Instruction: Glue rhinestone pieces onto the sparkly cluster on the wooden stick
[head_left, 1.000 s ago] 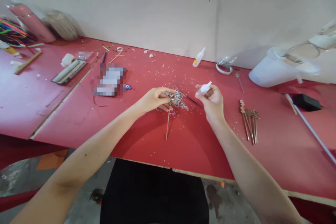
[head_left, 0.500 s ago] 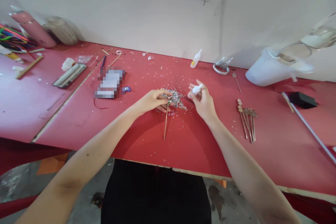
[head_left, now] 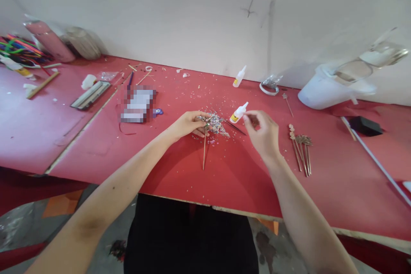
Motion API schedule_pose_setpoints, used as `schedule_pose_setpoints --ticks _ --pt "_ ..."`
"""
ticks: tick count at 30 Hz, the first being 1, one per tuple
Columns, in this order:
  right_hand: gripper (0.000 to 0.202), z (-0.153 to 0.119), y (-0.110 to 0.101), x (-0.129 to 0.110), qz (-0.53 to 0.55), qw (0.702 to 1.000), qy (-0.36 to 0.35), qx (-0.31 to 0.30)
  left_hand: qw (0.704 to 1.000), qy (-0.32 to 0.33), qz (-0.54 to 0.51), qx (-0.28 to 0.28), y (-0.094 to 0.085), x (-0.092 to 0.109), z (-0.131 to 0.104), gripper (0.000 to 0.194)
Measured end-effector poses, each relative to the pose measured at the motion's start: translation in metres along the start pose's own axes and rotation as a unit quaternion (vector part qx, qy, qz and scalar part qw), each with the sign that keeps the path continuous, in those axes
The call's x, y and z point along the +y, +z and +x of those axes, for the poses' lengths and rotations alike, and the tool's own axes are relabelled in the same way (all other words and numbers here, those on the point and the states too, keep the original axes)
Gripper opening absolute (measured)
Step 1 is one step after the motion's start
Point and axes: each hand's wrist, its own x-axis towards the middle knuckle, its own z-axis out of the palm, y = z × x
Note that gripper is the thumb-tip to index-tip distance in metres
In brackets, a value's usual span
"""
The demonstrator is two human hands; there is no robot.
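Note:
My left hand is closed around the decorated head of a hair stick, whose thin golden shaft points down toward the table's front edge. My fingers partly hide the head. Just beyond lies a pile of small shiny rhinestones. A white glue bottle with a yellow label stands upright on the table right of the pile. Close to the bottle's right side is my right hand, its thumb and index tips near the neck and its fingers loosely curled, holding nothing I can see. A dark thin tool lies between pile and hand.
Several finished hair sticks lie to the right, near a black block. A second glue bottle, a tape roll and a white bucket stand along the wall. A blurred-out item lies left.
My right hand has set the glue bottle upright on the table and moved slightly right, its fingers off the bottle's body. My left hand keeps its hold on the hair stick. The view shifted slightly.

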Motion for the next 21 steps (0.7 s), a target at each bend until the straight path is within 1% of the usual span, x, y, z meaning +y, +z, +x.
schedule_pose_setpoints --ticks 2,3,5,6,8,11,12,14,15,17,21 --pt "0.015 -0.003 0.0 -0.001 -0.061 0.993 -0.025 -0.1 1.0 0.005 -0.002 -0.001 -0.001 -0.002 0.002 0.039" --pt "0.015 -0.004 0.001 -0.001 -0.089 0.986 -0.034 -0.134 1.0 0.009 -0.002 -0.002 -0.001 -0.003 0.002 0.039" --pt "0.015 -0.005 0.005 0.0 -0.124 0.979 -0.045 -0.158 1.0 0.018 -0.002 -0.004 -0.002 -0.005 0.004 0.038" --pt "0.015 -0.005 0.006 0.001 -0.123 0.979 -0.047 -0.154 1.0 0.02 -0.003 -0.004 -0.002 -0.006 0.005 0.036" --pt "0.016 -0.005 0.009 -0.001 -0.096 0.986 -0.038 -0.128 1.0 0.023 -0.009 -0.002 -0.002 -0.007 0.005 0.035" --pt "0.015 -0.008 0.015 -0.008 -0.02 0.997 -0.002 -0.07 0.999 0.042 -0.024 0.0 -0.001 -0.008 0.005 0.033" --pt "0.016 -0.009 0.018 -0.011 0.021 0.998 0.009 -0.065 0.998 0.055 -0.031 0.003 -0.001 -0.009 0.005 0.033" --pt "0.015 -0.014 0.024 -0.016 0.094 0.993 0.014 -0.07 0.995 0.086 -0.045 0.023 0.0 -0.011 0.005 0.034" --pt "0.015 -0.016 0.027 -0.018 0.12 0.988 0.001 -0.092 0.993 0.1 -0.05 0.032 0.0 -0.012 0.005 0.034" --pt "0.015 -0.019 0.03 -0.02 0.15 0.983 -0.007 -0.104 0.99 0.121 -0.057 0.043 0.001 -0.014 0.005 0.035" --pt "0.014 -0.02 0.03 -0.017 0.201 0.973 0.034 -0.112 0.99 0.127 -0.041 0.037 0.002 -0.016 0.006 0.038"
